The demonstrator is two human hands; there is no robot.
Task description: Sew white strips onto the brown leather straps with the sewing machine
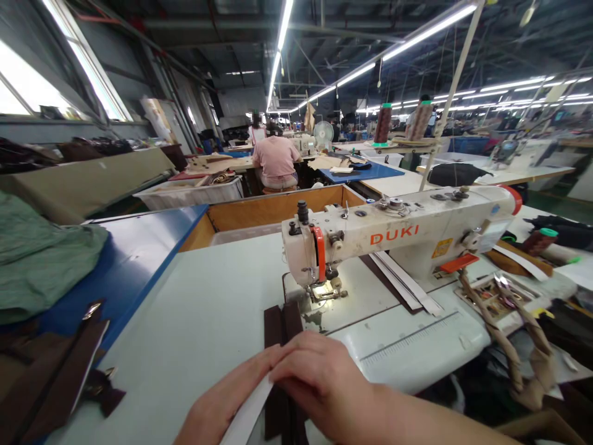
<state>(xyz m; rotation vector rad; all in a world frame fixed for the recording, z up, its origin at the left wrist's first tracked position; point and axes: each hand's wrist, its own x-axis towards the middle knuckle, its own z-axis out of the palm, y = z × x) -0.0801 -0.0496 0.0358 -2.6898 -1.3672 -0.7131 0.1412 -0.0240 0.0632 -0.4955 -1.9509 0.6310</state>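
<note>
1. We judge the step in hand as laying the white strip (248, 413) along the brown strips (273, 324); it calls for parallel edges and no twist
2. We do well to smooth short lengths with light pressure, everything flat on the bench (194, 315), fingers clear of the sewing machine (393, 232)
3. Our right hand (331, 380) is curled nearly closed, pinching the white strip's upper end; our left hand (227, 392) has fingers extended alongside it, thumb hidden, so we cannot tell its grip
4. White strip runs from between the hands towards us; brown strips pass under the right, far ends beyond both hands, near the machine's presser foot
</note>
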